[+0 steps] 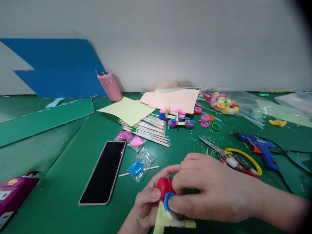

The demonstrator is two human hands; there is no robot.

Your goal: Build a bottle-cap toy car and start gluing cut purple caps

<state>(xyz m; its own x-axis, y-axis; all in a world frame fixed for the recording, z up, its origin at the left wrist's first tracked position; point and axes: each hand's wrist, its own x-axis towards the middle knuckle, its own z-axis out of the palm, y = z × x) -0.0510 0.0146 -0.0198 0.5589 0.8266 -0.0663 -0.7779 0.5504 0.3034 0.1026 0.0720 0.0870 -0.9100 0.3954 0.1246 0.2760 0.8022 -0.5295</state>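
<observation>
With fingers point(188, 178) of right hand point(214, 183) and left hand point(144, 209), working over the green table point(60, 185), right of the smartphone point(102, 175): grasping 1 pale-yellow craft frame point(159, 218), gripping its red rounded piece point(162, 186) under the left thumb, pinching its smaller blue cap point(166, 202) by the right thumb.

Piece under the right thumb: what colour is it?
The piece is blue, clearest in the head view.

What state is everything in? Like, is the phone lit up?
Phone: flat, screen dark.
Scissors: blades look shut.
Glue gun: lying on its side.
Pink tumbler: standing, looks tilted.
Yellow paper: partly over sticks.
Left hand: holding red piece.
Right hand: thumb on blue piece.
</observation>
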